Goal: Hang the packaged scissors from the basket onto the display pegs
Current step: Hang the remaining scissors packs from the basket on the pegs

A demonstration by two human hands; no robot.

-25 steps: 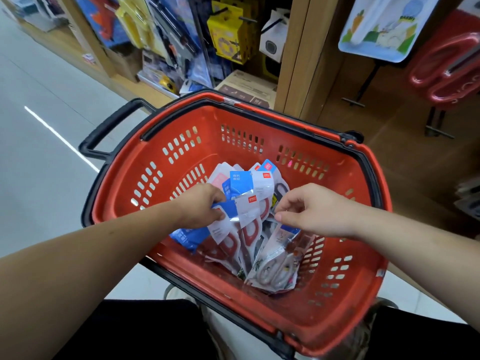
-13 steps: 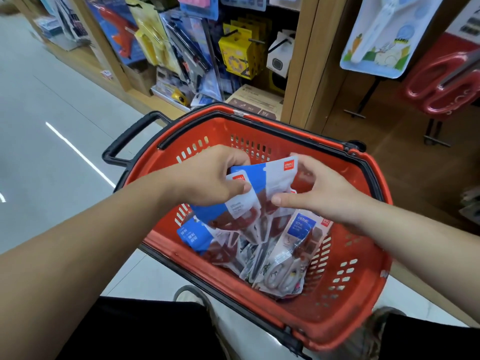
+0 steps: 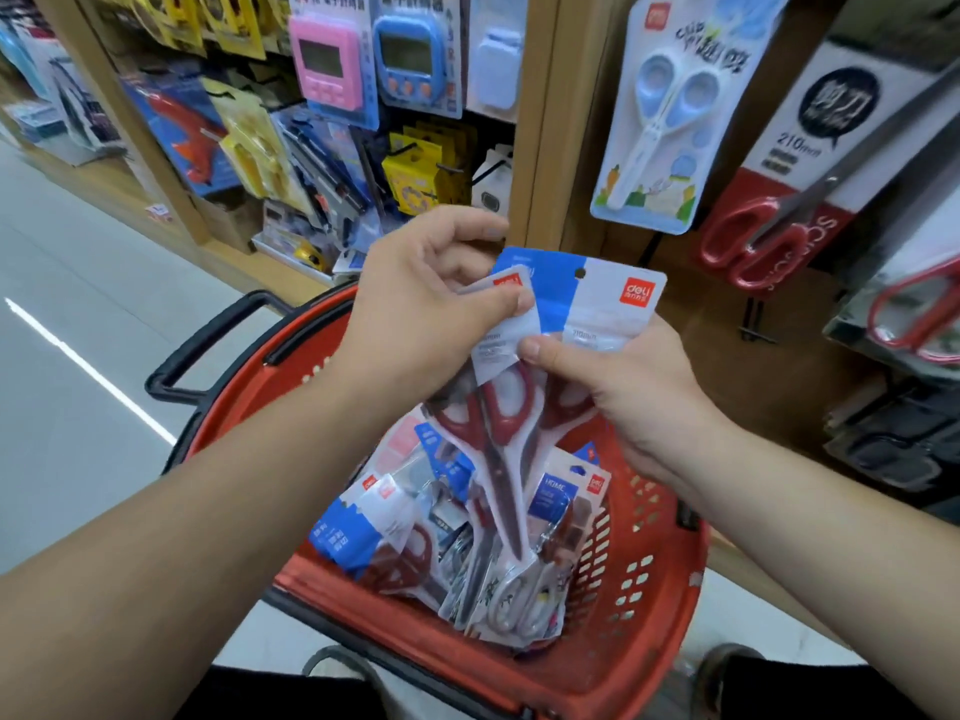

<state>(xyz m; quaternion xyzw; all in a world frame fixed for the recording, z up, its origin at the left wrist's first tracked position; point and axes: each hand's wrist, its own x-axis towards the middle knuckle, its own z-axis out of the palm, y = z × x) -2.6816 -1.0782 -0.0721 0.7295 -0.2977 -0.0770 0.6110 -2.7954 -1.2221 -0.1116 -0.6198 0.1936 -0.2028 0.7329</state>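
Above the red basket I hold up packaged red-handled scissors. My left hand pinches the top of the front pack between thumb and fingers. My right hand grips the larger blue-and-white pack behind it, thumb on its front; this pack has a hang hole at its top. The blades of both packs point down into the basket. Several more scissor packs lie in the basket. An empty black peg sticks out of the wooden display wall at the right.
Blue-and-white children's scissors and large red-handled scissors hang on the wall ahead. Timers and other stationery fill the shelves at the left. The basket's black handle points left over a grey tiled aisle. My shoes show below.
Both hands have risen out of the basket with the scissor packs, from low among the pile to chest height in front of the display. The view has tilted up towards the shelves.
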